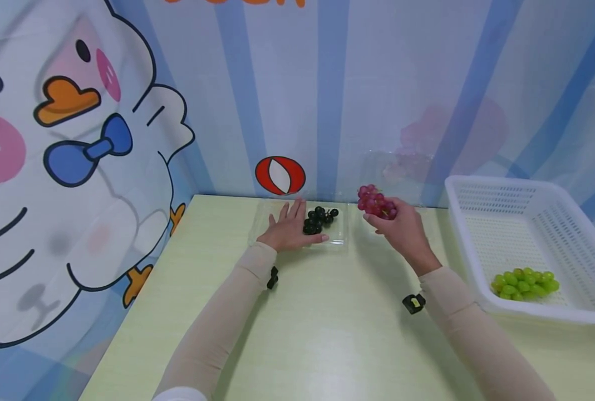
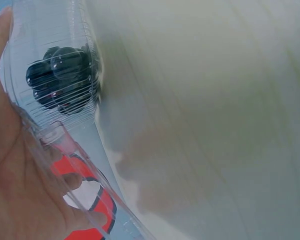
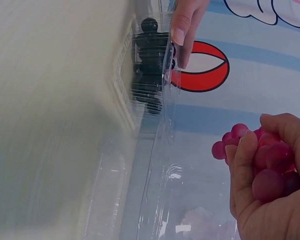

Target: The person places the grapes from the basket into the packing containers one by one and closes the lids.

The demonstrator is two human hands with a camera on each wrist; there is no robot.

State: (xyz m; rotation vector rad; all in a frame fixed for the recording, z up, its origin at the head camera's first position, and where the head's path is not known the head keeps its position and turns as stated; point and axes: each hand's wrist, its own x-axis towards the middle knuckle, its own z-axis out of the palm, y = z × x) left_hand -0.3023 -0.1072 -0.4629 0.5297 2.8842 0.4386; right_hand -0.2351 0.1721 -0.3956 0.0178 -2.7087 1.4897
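Note:
A clear plastic box (image 1: 338, 234) at the table's back holds black grapes (image 1: 314, 220); the left wrist view shows the black grapes (image 2: 65, 77) through its ribbed wall. My left hand (image 1: 289, 228) rests on this box with fingers spread. My right hand (image 1: 404, 228) grips a bunch of red grapes (image 1: 375, 203) in the air, to the right of the black ones. In the right wrist view the red grapes (image 3: 272, 162) lie between thumb and curled fingers of the hand (image 3: 275, 220). Below them stands another clear box (image 3: 110, 185), its lid raised against the backdrop.
On the right stands a white perforated basket (image 1: 497, 223) with green grapes (image 1: 525, 284) near its front. A printed cloth backdrop (image 1: 292, 100) with a cartoon bird rises behind and to the left of the pale table (image 1: 327, 334).

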